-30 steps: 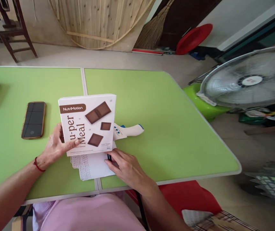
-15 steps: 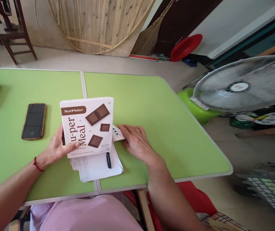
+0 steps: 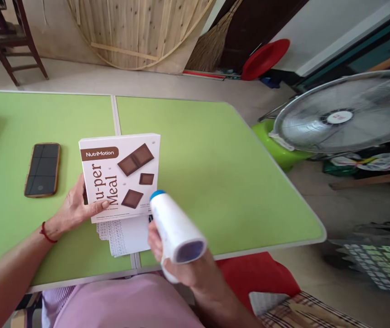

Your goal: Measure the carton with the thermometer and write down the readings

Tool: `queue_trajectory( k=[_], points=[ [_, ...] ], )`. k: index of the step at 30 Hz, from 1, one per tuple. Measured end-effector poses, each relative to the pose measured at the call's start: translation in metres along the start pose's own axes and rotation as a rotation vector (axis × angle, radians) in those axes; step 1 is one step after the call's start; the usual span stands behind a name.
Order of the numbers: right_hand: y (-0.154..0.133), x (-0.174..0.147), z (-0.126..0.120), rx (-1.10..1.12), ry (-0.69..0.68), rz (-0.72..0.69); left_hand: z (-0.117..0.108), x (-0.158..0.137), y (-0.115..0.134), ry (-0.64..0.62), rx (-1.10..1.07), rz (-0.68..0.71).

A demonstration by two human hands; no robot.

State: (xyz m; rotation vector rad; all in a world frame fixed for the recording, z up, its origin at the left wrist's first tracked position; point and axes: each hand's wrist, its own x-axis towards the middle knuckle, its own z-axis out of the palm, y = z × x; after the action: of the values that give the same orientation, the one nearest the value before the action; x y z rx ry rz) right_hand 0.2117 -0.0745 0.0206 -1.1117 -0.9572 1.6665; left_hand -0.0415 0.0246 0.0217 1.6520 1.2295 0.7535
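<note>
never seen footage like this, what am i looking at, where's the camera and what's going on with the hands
There is no robot here: these are a person's own bare hands. The view comes from a camera worn on the head, looking forward and down.

The left hand holds a white box marked NutriMotion, thumb across its front. The right hand grips a white handheld device with a blue end; the other end shows a dark face.

On the green table, papers show just below the box, and a phone lies to its left. Beyond the table, on the right, is a large fan.
</note>
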Motion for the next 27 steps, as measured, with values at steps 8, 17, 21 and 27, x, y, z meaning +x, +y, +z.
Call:
queue_trajectory(
  k=[8,17,21,27],
  points=[
    [0.014,0.014,0.037,0.153,-0.112,0.124,0.001,0.001,-0.003,0.008,0.009,0.023],
    [0.020,0.015,0.041,0.228,-0.099,0.118,0.002,0.001,-0.003,-0.026,-0.067,0.022],
    [0.016,0.017,0.043,0.210,-0.087,0.147,0.001,0.001,0.001,-0.023,-0.034,0.038],
    [0.011,0.018,0.045,0.159,-0.119,0.116,0.000,0.001,0.003,-0.030,-0.017,0.026]
  ],
)
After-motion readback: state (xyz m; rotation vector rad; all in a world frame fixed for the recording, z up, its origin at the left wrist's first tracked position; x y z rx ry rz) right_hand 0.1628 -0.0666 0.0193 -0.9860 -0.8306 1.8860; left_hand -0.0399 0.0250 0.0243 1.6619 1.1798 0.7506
